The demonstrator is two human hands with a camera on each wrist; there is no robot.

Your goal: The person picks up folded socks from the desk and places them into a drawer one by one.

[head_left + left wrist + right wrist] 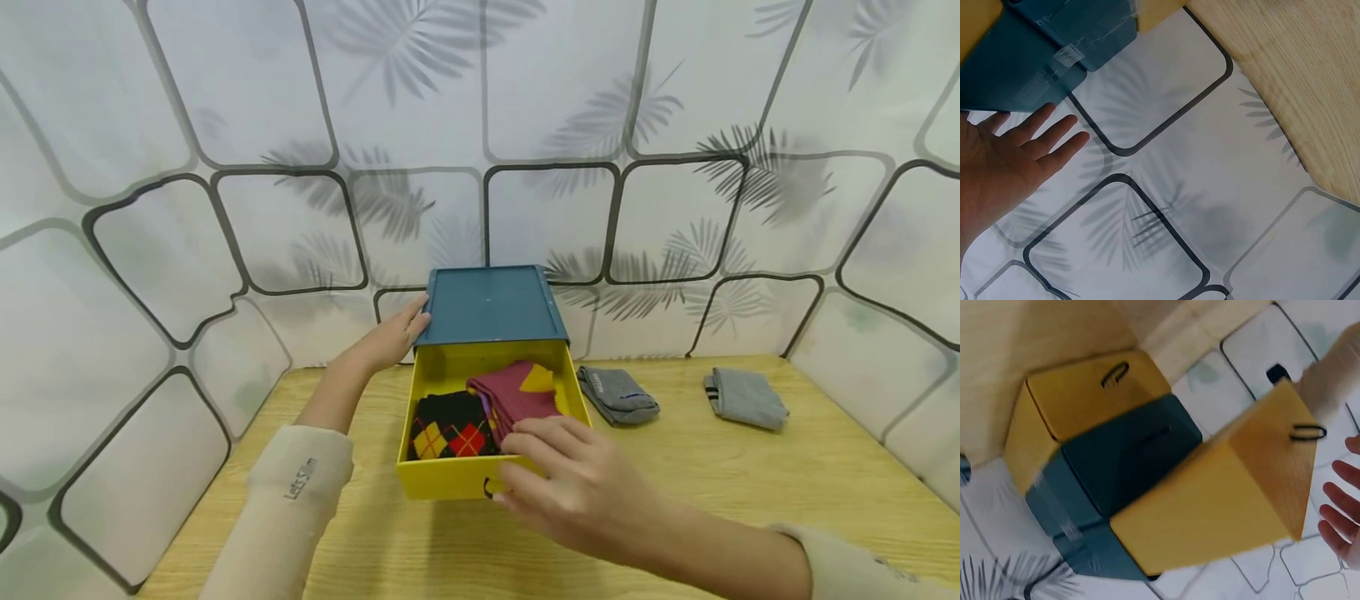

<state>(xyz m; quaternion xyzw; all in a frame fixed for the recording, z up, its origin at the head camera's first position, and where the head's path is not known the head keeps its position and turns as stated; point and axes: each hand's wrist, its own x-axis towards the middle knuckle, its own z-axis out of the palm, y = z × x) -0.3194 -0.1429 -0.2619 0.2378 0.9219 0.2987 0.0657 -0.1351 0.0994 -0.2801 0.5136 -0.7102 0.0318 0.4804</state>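
Note:
A yellow drawer (pixel 442 482) stands pulled out from the top of a blue drawer unit (pixel 491 304). Inside it lie folded argyle socks (pixel 444 417), black with yellow and red diamonds, and folded magenta socks (pixel 513 392) with a yellow patch. My left hand (pixel 397 333) rests against the unit's upper left side, fingers extended in the left wrist view. At the drawer's front, my right hand (pixel 577 483) hovers by the black loop handle (pixel 1308 432). The right wrist view has its loosely bent fingers apart from the drawer, holding nothing.
Dark grey folded socks (pixel 617 396) lie on the wooden table (pixel 750 492) right of the unit, with lighter grey folded socks (pixel 746 398) farther right. Below the pulled-out drawer are a shut teal drawer (pixel 1132 453) and a shut yellow drawer (pixel 1104 394). A patterned curtain (pixel 420 208) hangs behind.

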